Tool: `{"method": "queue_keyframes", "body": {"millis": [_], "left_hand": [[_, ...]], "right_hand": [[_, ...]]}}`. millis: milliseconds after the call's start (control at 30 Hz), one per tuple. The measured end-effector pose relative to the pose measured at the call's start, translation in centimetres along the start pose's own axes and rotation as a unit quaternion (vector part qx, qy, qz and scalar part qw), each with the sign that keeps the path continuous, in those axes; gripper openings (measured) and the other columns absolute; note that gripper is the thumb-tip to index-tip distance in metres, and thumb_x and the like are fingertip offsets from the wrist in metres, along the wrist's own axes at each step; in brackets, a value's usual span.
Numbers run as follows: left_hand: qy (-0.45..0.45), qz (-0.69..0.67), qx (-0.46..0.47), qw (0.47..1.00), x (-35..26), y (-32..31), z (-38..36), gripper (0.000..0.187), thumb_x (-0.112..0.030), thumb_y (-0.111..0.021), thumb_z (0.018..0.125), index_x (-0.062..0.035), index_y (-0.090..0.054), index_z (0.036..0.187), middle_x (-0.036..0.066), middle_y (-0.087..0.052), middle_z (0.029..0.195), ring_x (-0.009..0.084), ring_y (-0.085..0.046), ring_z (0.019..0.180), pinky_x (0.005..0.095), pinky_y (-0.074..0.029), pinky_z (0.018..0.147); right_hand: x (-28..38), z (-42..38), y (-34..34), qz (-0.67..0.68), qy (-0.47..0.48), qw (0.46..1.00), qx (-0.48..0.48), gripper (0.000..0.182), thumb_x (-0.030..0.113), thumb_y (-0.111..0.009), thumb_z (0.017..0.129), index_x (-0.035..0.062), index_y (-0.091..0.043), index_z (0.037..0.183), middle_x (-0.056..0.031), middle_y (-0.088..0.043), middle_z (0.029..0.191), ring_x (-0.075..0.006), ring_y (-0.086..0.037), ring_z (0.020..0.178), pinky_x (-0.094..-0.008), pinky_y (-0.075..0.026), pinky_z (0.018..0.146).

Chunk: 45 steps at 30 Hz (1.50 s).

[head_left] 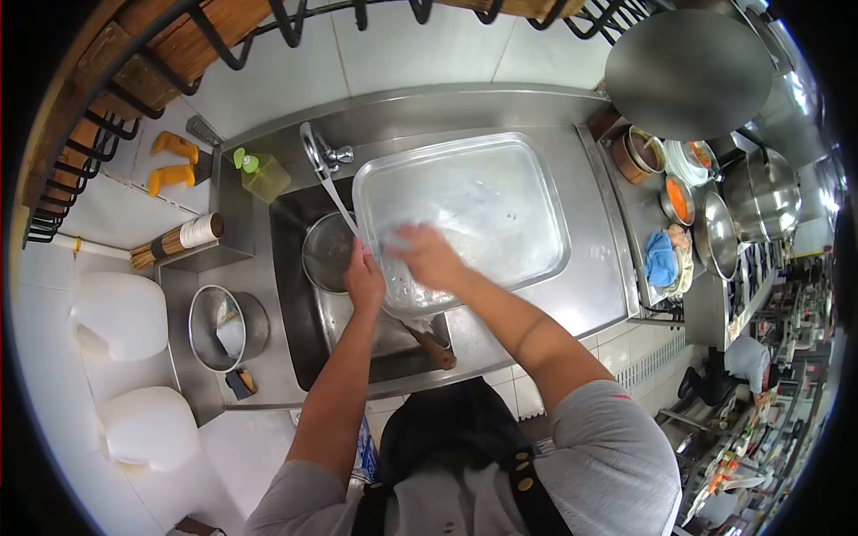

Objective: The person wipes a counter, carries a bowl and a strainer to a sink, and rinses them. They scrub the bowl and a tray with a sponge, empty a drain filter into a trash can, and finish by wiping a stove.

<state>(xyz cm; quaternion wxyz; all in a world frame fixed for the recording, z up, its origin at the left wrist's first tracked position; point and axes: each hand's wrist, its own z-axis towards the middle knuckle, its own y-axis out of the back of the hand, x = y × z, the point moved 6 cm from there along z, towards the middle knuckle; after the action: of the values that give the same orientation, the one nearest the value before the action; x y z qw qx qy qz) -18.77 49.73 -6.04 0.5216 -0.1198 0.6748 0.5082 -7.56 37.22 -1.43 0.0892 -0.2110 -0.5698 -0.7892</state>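
Observation:
A large shallow metal tray (pixel 487 201) lies tilted across the sink and the steel counter, with water on its surface. My left hand (pixel 365 281) grips the tray's left edge beside the stream of running water. Over the tray's lower left part is my right hand (pixel 429 259), its fingers smeared by motion, so I cannot see whether they hold anything. Water falls from the faucet (pixel 320 156) at the tray's left side. Under the stream a round metal pot (pixel 327 252) sits in the sink (pixel 308 344). A wooden handle (pixel 432 347) pokes out below the tray; its other end is partly hidden.
Left of the sink stand a metal pot (pixel 255 330) with something inside, a sponge (pixel 239 384), a green soap bottle (pixel 265 177) and a bamboo brush (pixel 177 241). Bowls and a blue cloth (pixel 660 259) are at right. A person (pixel 746 362) is further off. A black rack (pixel 214 40) hangs above.

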Motion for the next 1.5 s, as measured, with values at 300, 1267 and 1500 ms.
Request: {"method": "queue_keyframes", "body": {"millis": [300,1267,1500], "left_hand": [[-0.002,-0.027,-0.011,1.000,1.0,1.1,-0.8,0.042,-0.020,-0.047,0.105,-0.0061,-0.052,0.145,0.025,-0.070,0.111,0.0437,-0.068,0.100,0.0464,-0.052,0.086],[0.215,-0.368,0.013,0.905,4.0,-0.2,-2.4,0.053,-0.030,-0.051,0.107,0.0077,-0.049,0.143,0.015,-0.062,0.135,0.0204,-0.059,0.119,0.0314,-0.045,0.102],[0.122,-0.298,0.011,0.947,2.9,0.9,-1.8,0.049,-0.021,-0.056,0.104,0.0073,-0.049,0.144,0.018,-0.065,0.131,0.0237,-0.064,0.115,0.0316,-0.047,0.100]], "right_hand": [[3.4,1.3,-1.3,-0.056,-0.128,0.990,-0.028,0.065,0.036,-0.064,0.091,0.0135,-0.046,0.150,-0.0200,-0.038,0.156,-0.0402,-0.032,0.147,-0.0560,-0.025,0.119],[8.4,0.3,-2.5,-0.048,-0.215,0.962,-0.163,0.043,0.013,-0.065,0.079,0.0148,-0.072,0.121,-0.0132,-0.059,0.139,-0.0333,-0.056,0.106,-0.0453,-0.047,0.091],[4.5,-9.5,2.2,-0.100,-0.162,0.975,-0.115,0.040,0.005,-0.064,0.073,0.0202,-0.080,0.106,-0.0069,-0.068,0.129,-0.0307,-0.062,0.105,-0.0434,-0.050,0.091]]}}
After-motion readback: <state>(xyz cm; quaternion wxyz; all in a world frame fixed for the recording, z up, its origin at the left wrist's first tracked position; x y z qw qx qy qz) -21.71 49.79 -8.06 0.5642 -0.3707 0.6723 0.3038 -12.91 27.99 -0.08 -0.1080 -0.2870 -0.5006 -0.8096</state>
